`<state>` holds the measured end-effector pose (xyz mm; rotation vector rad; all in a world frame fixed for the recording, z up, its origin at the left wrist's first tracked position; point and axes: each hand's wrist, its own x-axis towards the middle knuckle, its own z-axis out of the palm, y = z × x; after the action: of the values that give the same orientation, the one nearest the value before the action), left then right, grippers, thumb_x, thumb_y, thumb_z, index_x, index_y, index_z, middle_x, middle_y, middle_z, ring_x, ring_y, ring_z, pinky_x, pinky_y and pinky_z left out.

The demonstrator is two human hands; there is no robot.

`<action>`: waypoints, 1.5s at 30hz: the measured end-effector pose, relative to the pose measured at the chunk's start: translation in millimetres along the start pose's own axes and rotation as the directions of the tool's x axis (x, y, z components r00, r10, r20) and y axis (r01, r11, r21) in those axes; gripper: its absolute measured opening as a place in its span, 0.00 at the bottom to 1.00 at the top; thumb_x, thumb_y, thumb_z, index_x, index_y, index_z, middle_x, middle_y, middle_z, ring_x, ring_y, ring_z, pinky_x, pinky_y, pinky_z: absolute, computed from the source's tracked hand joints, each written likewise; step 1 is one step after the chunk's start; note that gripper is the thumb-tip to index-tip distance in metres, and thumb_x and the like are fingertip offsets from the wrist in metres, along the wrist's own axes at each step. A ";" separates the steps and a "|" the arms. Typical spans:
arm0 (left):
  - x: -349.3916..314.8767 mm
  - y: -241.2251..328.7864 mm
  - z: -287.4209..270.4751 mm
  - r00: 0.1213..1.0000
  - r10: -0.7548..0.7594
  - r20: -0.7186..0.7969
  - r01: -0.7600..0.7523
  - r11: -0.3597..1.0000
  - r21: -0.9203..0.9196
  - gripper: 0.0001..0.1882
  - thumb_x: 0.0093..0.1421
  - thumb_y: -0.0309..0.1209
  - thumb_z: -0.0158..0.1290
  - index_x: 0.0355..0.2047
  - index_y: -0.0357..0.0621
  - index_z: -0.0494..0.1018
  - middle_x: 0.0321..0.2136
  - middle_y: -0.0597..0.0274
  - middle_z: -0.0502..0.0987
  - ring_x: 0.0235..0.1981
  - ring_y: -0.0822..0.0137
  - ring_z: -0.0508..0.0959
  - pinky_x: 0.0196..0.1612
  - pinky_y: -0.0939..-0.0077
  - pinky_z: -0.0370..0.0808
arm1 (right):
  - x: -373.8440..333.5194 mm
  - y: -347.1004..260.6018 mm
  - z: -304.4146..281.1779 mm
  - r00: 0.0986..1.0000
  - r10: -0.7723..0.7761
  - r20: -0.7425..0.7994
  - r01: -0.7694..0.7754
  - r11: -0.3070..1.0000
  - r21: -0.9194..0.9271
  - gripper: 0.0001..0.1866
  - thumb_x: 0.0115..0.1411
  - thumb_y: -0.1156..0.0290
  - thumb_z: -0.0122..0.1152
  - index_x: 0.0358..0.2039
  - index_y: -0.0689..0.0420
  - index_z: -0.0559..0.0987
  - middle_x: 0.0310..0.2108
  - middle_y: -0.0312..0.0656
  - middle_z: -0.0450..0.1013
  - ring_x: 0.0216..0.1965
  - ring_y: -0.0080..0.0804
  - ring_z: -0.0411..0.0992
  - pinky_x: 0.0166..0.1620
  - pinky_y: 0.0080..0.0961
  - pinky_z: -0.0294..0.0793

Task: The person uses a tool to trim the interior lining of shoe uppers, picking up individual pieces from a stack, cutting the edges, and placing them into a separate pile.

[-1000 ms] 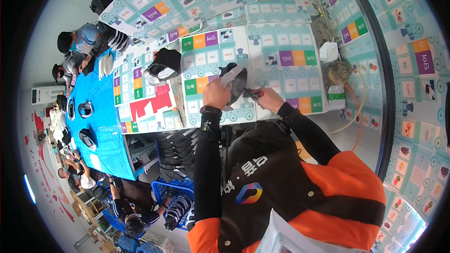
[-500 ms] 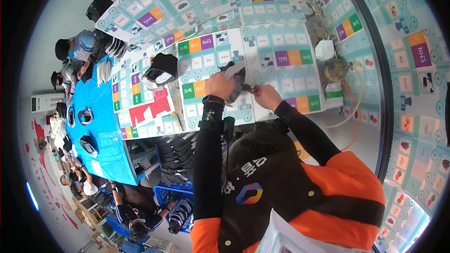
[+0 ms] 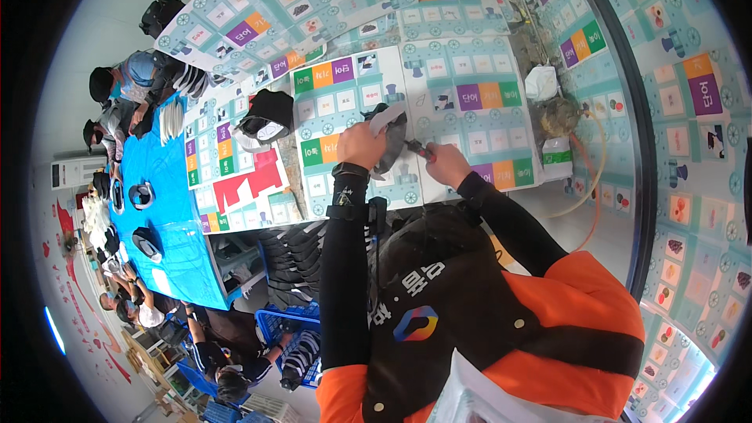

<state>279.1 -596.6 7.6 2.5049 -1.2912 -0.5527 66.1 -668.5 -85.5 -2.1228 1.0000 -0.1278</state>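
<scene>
My left hand (image 3: pixel 359 146) is closed on a dark grey cap (image 3: pixel 395 141) with a pale strip along it, held over the patterned table covering. In my right hand (image 3: pixel 449 166) is a small tool (image 3: pixel 423 152) with a red and black handle. Its dark tip points at the cap's right side; whether it touches the fabric, I cannot tell. The tool's exact kind is too small to make out. To the left of my left hand lies a black and white cap (image 3: pixel 268 116).
Red cut-out material (image 3: pixel 249 182) lies on the table's left part. A blue-covered table (image 3: pixel 176 211) with several caps stands further left, with people working around it. Stacked dark caps (image 3: pixel 294 254) sit below the table edge. A white bag (image 3: pixel 541 83) is at the right.
Both hands stay near the same place, still holding the cap and the tool. The right hand and tool have shifted very slightly, and the view has moved a little.
</scene>
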 end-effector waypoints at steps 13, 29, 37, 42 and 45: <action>-162.0 -140.3 -13.1 0.702 -0.613 -0.362 0.449 0.776 -0.443 0.27 0.66 0.50 0.54 0.30 0.31 0.80 0.27 0.33 0.79 0.33 0.35 0.81 0.34 0.48 0.74 | 14.2 144.7 -18.4 0.973 -0.004 -0.231 -0.008 0.999 -0.052 0.19 0.63 0.69 0.61 0.52 0.63 0.73 0.42 0.63 0.77 0.46 0.65 0.74 0.45 0.52 0.74; -93.2 -530.2 -147.4 0.781 -0.476 -0.404 0.427 0.879 -0.210 0.47 0.55 0.46 0.69 0.68 0.38 0.60 0.57 0.33 0.73 0.59 0.44 0.75 0.59 0.53 0.73 | -26.1 97.2 -48.3 0.987 -0.046 -0.151 -0.009 0.940 -0.341 0.14 0.54 0.76 0.64 0.43 0.61 0.78 0.45 0.53 0.74 0.52 0.56 0.69 0.57 0.49 0.69; 142.8 -472.1 -5.7 0.454 0.677 -0.578 -0.178 0.705 0.686 0.28 0.64 0.40 0.52 0.65 0.51 0.71 0.62 0.45 0.73 0.66 0.44 0.69 0.65 0.44 0.67 | -133.8 116.4 11.4 0.967 -0.211 -0.143 0.096 0.821 -0.563 0.17 0.55 0.63 0.59 0.43 0.58 0.77 0.44 0.51 0.75 0.49 0.52 0.73 0.54 0.47 0.71; 188.7 -374.3 -37.7 0.999 0.050 0.005 -0.040 0.730 0.682 0.42 0.59 0.55 0.57 0.71 0.61 0.59 0.67 0.55 0.66 0.65 0.49 0.69 0.64 0.35 0.62 | -154.4 39.8 -37.6 0.939 0.277 -0.206 -0.342 0.824 -0.452 0.12 0.58 0.65 0.58 0.38 0.57 0.79 0.38 0.51 0.76 0.42 0.51 0.74 0.46 0.49 0.71; 188.5 -359.5 -57.2 0.962 0.146 -0.229 -0.005 0.853 0.522 0.17 0.65 0.41 0.49 0.52 0.56 0.77 0.49 0.59 0.79 0.51 0.54 0.78 0.53 0.44 0.73 | -144.0 29.3 -46.5 0.965 0.177 -0.192 -0.237 0.903 -0.359 0.10 0.60 0.66 0.57 0.39 0.57 0.79 0.36 0.48 0.76 0.40 0.51 0.74 0.45 0.46 0.72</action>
<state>663.2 -544.1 -125.6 2.7933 -1.5859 0.1816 -68.8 -608.3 -41.4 -2.3601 1.4342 0.0088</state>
